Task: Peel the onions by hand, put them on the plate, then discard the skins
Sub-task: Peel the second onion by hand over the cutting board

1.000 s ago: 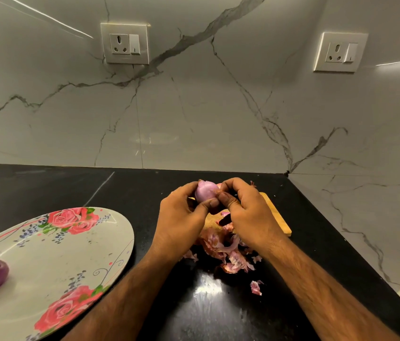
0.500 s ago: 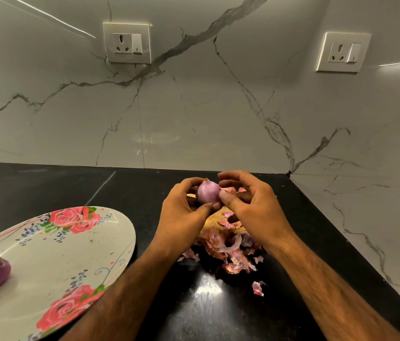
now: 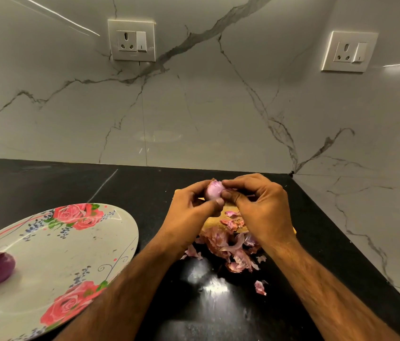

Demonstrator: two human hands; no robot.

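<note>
Left hand (image 3: 189, 212) and right hand (image 3: 260, 207), fingers curled tight around one pale onion (image 3: 214, 190).

Both forearms are bare and converge toward centre frame. The left forearm (image 3: 125, 286) enters from lower left, the right forearm (image 3: 321, 286) from lower right. The left grip (image 3: 189, 212) is curled, with the left thumb (image 3: 214, 204) and fingers round the onion (image 3: 213, 190). The right grip (image 3: 260, 210) is curled with the back of the hand uppermost, and the right thumb (image 3: 230, 194) and forefinger pinch the same onion. The thumb tips lie close together.
</note>
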